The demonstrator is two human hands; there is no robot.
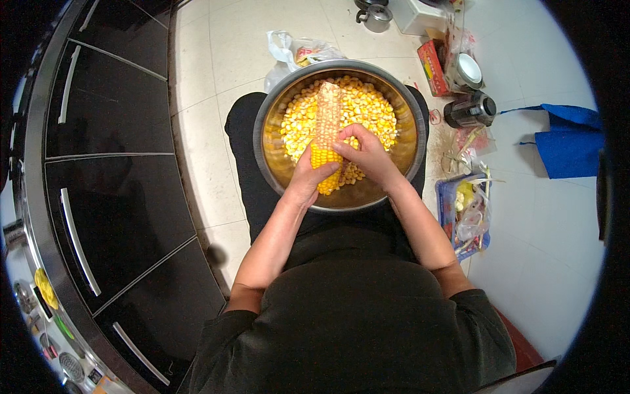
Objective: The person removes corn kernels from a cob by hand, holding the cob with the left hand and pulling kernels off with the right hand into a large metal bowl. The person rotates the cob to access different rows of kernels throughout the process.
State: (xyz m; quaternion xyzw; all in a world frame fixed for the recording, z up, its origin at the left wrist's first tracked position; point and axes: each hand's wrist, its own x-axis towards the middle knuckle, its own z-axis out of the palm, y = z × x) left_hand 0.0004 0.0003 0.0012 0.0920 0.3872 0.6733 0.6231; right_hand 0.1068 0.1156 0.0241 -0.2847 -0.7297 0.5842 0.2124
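Observation:
A corn cob (327, 118) is held over a wide metal bowl (261, 147) that rests on my lap. Its far half is stripped bare, while yellow kernels still cover the near end. My left hand (315, 172) is wrapped around that near end, thumb across the top. My right hand (365, 151) has its thumb and bent fingers against the cob's right side, where bare cob meets kernels. Whether a loose kernel is between those fingertips cannot be seen. Many loose corn kernels (370, 106) cover the bottom of the bowl beneath the cob.
Black cabinets (113, 207) with long handles line the left side. A plastic bag (283, 59) lies beyond the bowl. On the right are a blue basket (439, 197) holding scraps and bags, a dark jar-like container (467, 111) and a red box (433, 69). A metal pot (376, 19) stands farther off.

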